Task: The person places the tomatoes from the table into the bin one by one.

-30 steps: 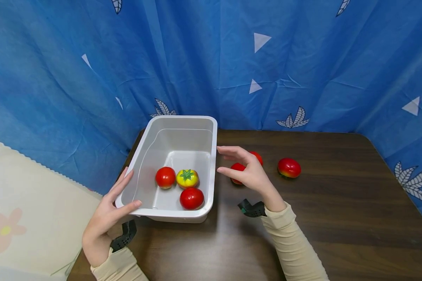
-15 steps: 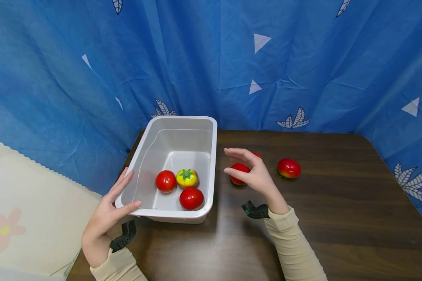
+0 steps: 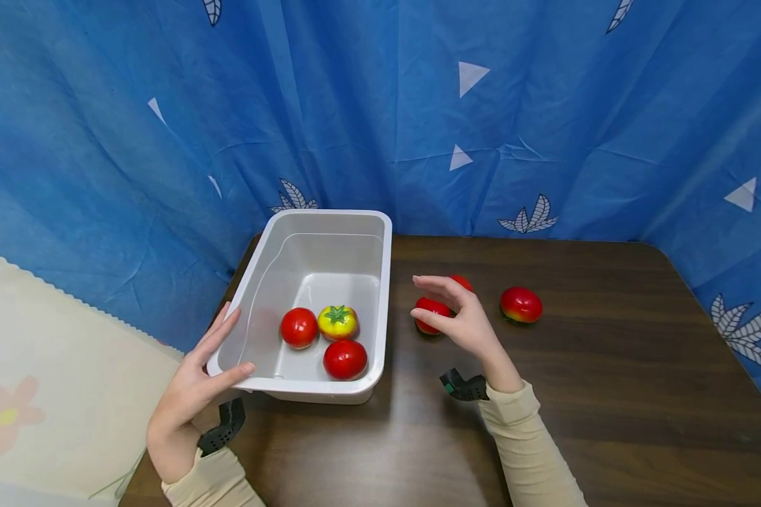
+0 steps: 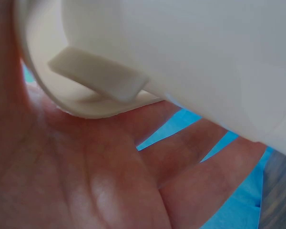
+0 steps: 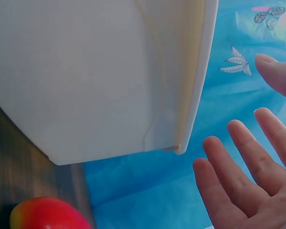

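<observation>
A white plastic bin stands at the table's back left. It holds two red tomatoes and a yellow one. My left hand holds the bin's near left corner, thumb on the rim and fingers along the outer wall; the left wrist view shows the palm under that rim. My right hand hovers with spread fingers over a red tomato on the table, holding nothing. Another red tomato peeks out behind the fingers. The right wrist view shows the fingers beside the bin wall.
A red-and-yellow tomato lies alone to the right of my right hand. The dark wooden table is bare to the right and front. A blue curtain hangs close behind, and a cream cloth lies at the left.
My right hand has drawn away from the bin's right rim, moving right and down over the red tomato on the table. Left hand and bin have stayed put.
</observation>
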### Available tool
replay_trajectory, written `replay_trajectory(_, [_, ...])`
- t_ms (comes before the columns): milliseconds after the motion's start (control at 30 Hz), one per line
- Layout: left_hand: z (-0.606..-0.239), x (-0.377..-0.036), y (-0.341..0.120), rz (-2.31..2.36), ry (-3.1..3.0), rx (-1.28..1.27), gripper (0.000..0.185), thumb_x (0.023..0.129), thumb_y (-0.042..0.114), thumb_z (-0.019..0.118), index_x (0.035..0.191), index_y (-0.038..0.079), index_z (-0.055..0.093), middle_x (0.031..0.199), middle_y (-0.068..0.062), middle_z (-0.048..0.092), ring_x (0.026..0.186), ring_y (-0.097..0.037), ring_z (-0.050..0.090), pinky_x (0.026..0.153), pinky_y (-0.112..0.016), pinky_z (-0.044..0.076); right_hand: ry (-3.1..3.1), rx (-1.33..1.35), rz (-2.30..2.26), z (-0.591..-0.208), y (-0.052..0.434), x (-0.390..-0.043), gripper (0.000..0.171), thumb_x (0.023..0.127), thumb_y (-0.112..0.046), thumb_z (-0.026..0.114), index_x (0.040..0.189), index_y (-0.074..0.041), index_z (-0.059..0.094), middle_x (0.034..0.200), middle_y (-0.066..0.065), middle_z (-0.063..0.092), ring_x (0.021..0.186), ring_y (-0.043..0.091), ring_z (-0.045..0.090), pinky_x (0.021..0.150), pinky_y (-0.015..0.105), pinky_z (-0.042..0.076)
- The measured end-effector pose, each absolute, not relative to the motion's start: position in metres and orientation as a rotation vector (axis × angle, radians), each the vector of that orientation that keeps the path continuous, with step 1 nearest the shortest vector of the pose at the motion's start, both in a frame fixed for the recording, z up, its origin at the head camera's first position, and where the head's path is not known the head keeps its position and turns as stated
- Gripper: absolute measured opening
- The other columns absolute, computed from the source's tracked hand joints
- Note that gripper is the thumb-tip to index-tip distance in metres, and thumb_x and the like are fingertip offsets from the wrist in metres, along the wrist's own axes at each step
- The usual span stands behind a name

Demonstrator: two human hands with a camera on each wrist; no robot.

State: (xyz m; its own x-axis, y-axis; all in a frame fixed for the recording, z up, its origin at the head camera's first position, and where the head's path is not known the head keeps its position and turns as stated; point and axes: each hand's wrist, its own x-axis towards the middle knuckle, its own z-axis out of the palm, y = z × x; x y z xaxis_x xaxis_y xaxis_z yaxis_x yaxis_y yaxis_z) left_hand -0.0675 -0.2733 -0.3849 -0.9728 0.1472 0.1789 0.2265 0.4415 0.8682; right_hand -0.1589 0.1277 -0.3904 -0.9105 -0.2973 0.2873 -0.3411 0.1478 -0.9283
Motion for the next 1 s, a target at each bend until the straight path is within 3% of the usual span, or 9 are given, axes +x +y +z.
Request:
replay_trajectory(67, [-0.385,-0.067,-0.273,-1.585,-2.595,-0.349,0.081,0.077,-0.005,0.070,0.147,0.013,0.033,0.156,0.003,0.013,0.140,-0.011,0.011,0.105,-0.041,0.018,-2.356,0.645,1.922,-0.393,0.129,-0.159,0.047,0.082,-0.015,0.073,0.127,-0.018,0.057,0.128,-0.002,0.056,0.118,0.022,0.052,0.096,0.042,0.042])
replay_trajectory(267, [-0.384,-0.066,-0.273,-1.571,-2.595,-0.350,0.081,0.077,-0.005,0.071,0.147,0.014,0.033,0.156,0.003,0.014,0.140,-0.010,0.012,0.097,-0.017,0.021,-2.343,0.641,1.945,-0.402,0.131,-0.159,0.047,0.082,-0.012,0.073,0.127,-0.015,0.057,0.128,0.000,0.056,0.116,0.019,0.053,0.096,0.042,0.041])
replay_trajectory(467, [-0.383,-0.065,-0.273,-1.569,-2.587,-0.371,0.081,0.077,-0.005,0.071,0.147,0.013,0.033,0.156,0.002,0.013,0.140,-0.012,0.012,0.100,-0.020,0.021,-2.348,0.648,1.932,-0.401,0.132,-0.156,0.046,0.083,-0.008,0.071,0.127,-0.008,0.056,0.128,0.008,0.056,0.116,0.031,0.052,0.096,0.045,0.041])
replay_trajectory(533, [-0.383,-0.065,-0.272,-1.567,-2.584,-0.380,0.081,0.077,-0.005,0.071,0.147,0.013,0.033,0.156,0.001,0.013,0.140,-0.012,0.013,0.099,-0.019,0.022,-2.372,0.631,1.921,-0.395,0.131,-0.152,0.046,0.083,-0.006,0.070,0.127,-0.004,0.055,0.128,0.011,0.056,0.116,0.035,0.051,0.095,0.040,0.043])
replay_trajectory(700, [-0.383,-0.066,-0.272,-1.571,-2.577,-0.392,0.081,0.077,-0.006,0.070,0.147,0.012,0.033,0.156,0.000,0.013,0.139,-0.012,0.013,0.095,-0.014,0.023,-2.420,0.587,1.910,-0.385,0.130,-0.146,0.045,0.084,-0.004,0.068,0.127,0.000,0.054,0.128,0.015,0.055,0.115,0.028,0.054,0.093,0.030,0.044])
replay_trajectory(1000, [-0.383,-0.066,-0.272,-1.570,-2.576,-0.382,0.082,0.076,-0.007,0.071,0.147,0.012,0.033,0.156,-0.001,0.013,0.140,-0.011,0.013,0.096,-0.014,0.022,-2.404,0.560,1.969,-0.396,0.131,-0.150,0.046,0.084,-0.004,0.068,0.127,0.001,0.053,0.128,0.018,0.054,0.116,0.041,0.050,0.095,0.052,0.040])
